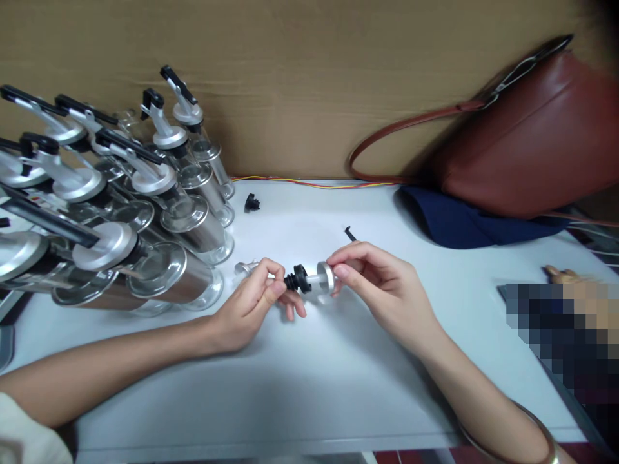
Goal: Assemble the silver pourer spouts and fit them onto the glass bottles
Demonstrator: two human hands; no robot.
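Observation:
In the middle of the table, my two hands hold a bottle stopper assembly between them, lying sideways. My left hand (256, 299) closes its thumb and index finger round the end by the black ribbed stopper (298, 279); its other fingers curl below. With thumb and fingertips, my right hand (382, 287) pinches the silver disc cap (325, 277). A pale rod links cap and stopper. A small silver piece (244, 268) shows behind my left hand; whether it is held I cannot tell. A thin black lever (350, 233) pokes out beyond my right fingers.
Several glass bottles with metal sleeves (193, 229) and lever tops crowd the left side. A small black stopper (252, 203) lies near the back. A brown bag (522, 142) rests on dark blue cloth (445, 222) at right. Another person's hand (565, 275) appears at the right edge.

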